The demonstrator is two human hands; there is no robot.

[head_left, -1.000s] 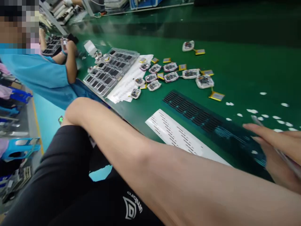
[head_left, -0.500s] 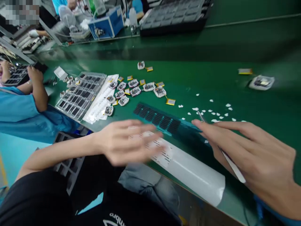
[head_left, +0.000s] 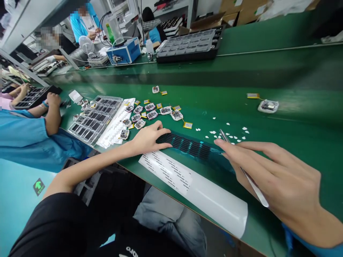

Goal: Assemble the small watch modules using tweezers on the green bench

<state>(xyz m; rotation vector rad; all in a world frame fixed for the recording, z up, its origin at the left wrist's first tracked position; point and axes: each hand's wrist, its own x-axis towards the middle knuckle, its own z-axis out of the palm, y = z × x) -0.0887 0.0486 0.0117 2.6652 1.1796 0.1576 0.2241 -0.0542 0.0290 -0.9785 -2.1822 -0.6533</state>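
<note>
Closest to me, the person's right hand (head_left: 281,178) closes round a pair of metal tweezers (head_left: 254,188), their tip pointing away and to the left, the blunt end sticking out toward the person. By the near edge of the green counter (head_left: 300,150) lies a long white sheet (head_left: 217,203), printed at its left end. Just beyond it, roughly parallel, is the dark strip (head_left: 187,147) on the counter between the two hands; its long axis slants from far left to near right, toward the right hand. The left hand (head_left: 150,138) has thumb and finger parted at the strip's left end; whether they grip it, I cannot tell. White flakes (head_left: 213,132) lie scattered about the tweezers' tip. Farther off sit small white cases (head_left: 177,115) with flat batteries (head_left: 188,125), then, on the raised ledge, a black tray (head_left: 184,57) and a blue box (head_left: 131,50).
</note>
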